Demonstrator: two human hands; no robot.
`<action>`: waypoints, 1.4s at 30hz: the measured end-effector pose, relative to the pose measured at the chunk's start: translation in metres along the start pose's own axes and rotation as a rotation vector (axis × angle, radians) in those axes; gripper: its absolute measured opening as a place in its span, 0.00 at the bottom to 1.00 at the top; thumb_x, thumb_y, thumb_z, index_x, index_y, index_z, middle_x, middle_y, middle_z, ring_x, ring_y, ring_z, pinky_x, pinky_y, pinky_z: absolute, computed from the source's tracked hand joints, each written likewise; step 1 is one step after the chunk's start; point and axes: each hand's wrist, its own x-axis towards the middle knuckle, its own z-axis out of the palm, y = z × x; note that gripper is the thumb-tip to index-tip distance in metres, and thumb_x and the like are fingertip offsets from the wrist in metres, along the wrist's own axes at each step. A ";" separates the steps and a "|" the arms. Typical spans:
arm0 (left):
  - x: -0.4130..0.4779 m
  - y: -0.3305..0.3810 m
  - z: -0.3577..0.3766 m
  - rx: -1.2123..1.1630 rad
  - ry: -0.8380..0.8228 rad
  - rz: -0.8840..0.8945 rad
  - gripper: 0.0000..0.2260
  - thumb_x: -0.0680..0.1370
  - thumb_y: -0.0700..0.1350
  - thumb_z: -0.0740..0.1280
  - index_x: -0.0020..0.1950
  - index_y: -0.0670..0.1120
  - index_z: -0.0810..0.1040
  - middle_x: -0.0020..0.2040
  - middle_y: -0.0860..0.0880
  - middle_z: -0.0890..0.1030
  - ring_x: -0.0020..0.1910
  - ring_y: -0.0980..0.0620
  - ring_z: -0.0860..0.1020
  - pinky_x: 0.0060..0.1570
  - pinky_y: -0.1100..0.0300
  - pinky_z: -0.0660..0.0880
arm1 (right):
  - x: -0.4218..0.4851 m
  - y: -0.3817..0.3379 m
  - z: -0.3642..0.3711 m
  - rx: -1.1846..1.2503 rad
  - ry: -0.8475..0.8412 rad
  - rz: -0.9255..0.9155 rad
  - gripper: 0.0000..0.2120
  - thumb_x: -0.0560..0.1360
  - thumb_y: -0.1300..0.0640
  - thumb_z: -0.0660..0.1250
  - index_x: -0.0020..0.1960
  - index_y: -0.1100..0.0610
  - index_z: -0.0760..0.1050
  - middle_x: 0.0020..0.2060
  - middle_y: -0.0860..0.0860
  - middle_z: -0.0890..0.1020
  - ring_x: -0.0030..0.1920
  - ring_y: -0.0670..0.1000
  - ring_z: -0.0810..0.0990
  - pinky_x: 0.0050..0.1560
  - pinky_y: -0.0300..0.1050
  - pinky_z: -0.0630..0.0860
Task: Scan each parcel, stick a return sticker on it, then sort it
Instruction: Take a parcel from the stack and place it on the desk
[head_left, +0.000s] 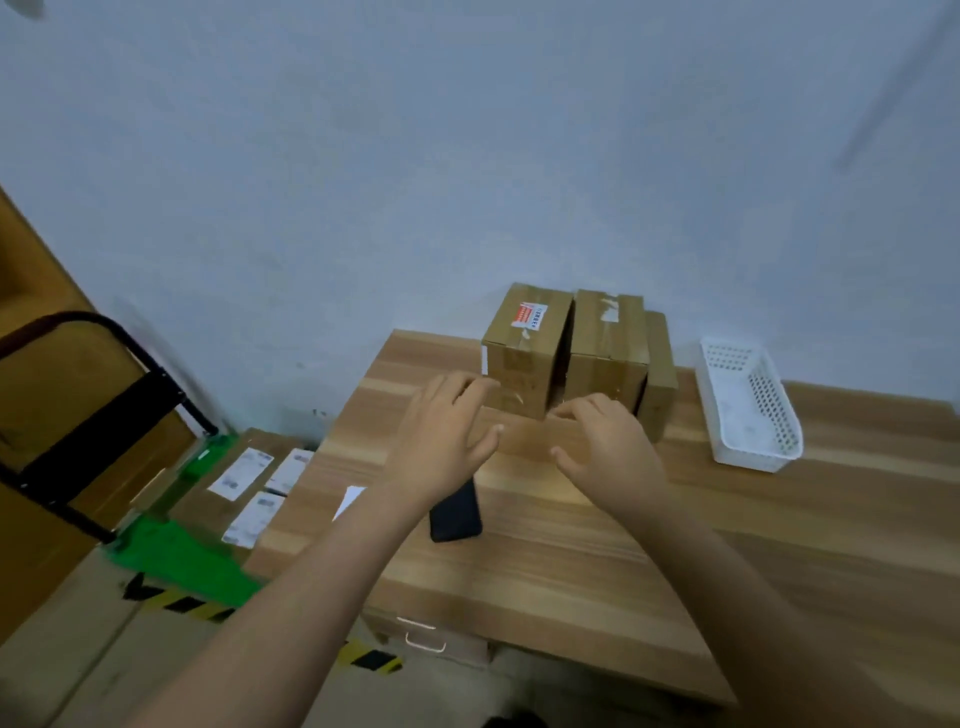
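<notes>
Three brown cardboard parcels stand together at the back of the wooden table (571, 545). The left parcel (524, 343) carries a red and white sticker on top. The middle parcel (608, 348) and the right parcel (658, 379) stand beside it. My left hand (447, 436) hovers just in front of the left parcel with fingers spread and loosely bent, holding nothing. My right hand (605, 441) hovers in front of the middle parcel, fingers likewise loose and empty. A black phone (457, 514) lies flat on the table under my left wrist. A white slip (349, 500) lies near the table's left edge.
A white perforated plastic basket (748, 405) sits on the table at the right. Left of the table, a green cart (171, 551) with a black handle (104, 395) carries boxes with white labels (241, 473). Black and yellow tape marks the floor.
</notes>
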 end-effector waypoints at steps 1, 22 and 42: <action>0.010 -0.008 0.007 -0.017 -0.009 -0.002 0.17 0.75 0.50 0.68 0.62 0.47 0.76 0.55 0.50 0.77 0.53 0.48 0.75 0.51 0.56 0.70 | 0.011 0.004 0.005 0.003 0.004 0.016 0.17 0.74 0.52 0.69 0.63 0.51 0.73 0.57 0.46 0.75 0.59 0.48 0.73 0.61 0.42 0.70; 0.198 -0.129 0.189 -0.443 -0.406 -0.454 0.40 0.65 0.44 0.78 0.73 0.48 0.63 0.65 0.49 0.73 0.64 0.51 0.72 0.55 0.62 0.69 | 0.233 0.080 0.128 0.328 -0.158 0.475 0.43 0.75 0.58 0.69 0.79 0.51 0.43 0.77 0.53 0.53 0.73 0.56 0.63 0.69 0.50 0.67; 0.030 -0.044 0.098 -0.584 -0.068 -0.355 0.42 0.67 0.51 0.78 0.75 0.54 0.58 0.67 0.61 0.67 0.68 0.58 0.66 0.64 0.55 0.72 | 0.057 0.020 0.074 0.375 0.042 0.352 0.51 0.69 0.54 0.77 0.79 0.49 0.45 0.76 0.46 0.60 0.74 0.47 0.61 0.70 0.45 0.64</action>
